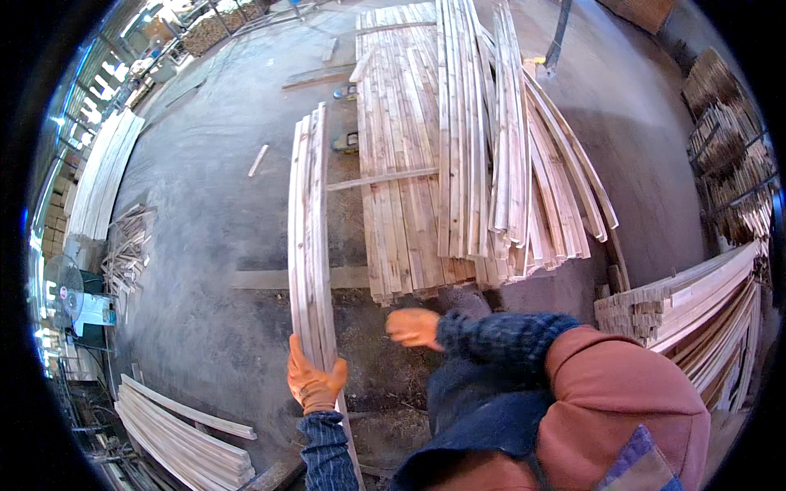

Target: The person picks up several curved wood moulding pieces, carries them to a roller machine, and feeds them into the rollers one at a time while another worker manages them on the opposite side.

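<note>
In an orange glove, my left hand (315, 383) grips a narrow bundle of long wooden strips (309, 221), its fingers on the left side and its thumb on the right. The bundle points away from me, and its near end runs down past my left forearm. My right hand (415, 328), also gloved in orange, is off to the right of the bundle with curled fingers. Nothing shows in it. It is just short of the near ends of a large stack of wooden boards (397, 221). More long strips (458, 123) lie on top of that stack.
A thin crosspiece (383, 179) lies across the stack. More lumber piles stand at the right (663, 303), the lower left (184, 438) and the far left (102, 180). Offcuts (129, 245) and a fan (65, 286) are at the left. A dark post (560, 37) rises behind the stack.
</note>
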`<state>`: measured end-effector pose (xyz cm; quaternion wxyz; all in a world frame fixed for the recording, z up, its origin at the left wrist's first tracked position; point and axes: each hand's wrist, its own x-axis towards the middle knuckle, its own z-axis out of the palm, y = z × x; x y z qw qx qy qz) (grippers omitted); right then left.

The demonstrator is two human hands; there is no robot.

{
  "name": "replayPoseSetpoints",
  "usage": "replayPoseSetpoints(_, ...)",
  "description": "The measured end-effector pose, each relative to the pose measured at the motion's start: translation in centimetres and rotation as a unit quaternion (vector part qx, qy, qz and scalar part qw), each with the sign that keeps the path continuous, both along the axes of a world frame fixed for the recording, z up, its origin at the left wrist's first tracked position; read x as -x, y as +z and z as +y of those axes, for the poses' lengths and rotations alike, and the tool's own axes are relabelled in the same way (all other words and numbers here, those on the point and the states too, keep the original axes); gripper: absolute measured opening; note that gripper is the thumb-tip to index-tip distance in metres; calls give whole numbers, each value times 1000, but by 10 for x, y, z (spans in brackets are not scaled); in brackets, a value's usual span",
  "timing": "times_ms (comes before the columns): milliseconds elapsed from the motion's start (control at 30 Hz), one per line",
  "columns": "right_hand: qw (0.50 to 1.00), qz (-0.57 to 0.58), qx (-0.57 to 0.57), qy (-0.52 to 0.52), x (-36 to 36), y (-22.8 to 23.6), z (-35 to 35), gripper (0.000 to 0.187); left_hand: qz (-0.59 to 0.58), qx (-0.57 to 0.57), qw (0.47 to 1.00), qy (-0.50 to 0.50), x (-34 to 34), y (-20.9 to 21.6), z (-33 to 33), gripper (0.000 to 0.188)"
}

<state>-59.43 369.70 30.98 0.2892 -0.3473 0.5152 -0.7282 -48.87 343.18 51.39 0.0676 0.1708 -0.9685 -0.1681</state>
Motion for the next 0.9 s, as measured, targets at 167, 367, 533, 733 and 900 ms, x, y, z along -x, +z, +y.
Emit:
replayPoseSetpoints(167,860,-379,-233,-252,43,49,138,48,-48,-27,994,91,16,13,5,103)
replayPoseSetpoints(367,760,-230,-348,-498,101,-50,304,86,168,67,984,-4,126,-8,95,78)
replayPoseSetpoints(533,744,-68,-482,-458,143,-134,359,63,81,-231,950,-193,233,-80,270,73)
replayPoseSetpoints(733,800,-189,-347,-452,162,-161,328,53,-211,-297,914,-178,323,-224,390,104)
replayPoseSetpoints(900,759,-253,-346,-490,135,-239,347,61,-357,-308,879,-69,375,-217,476,118)
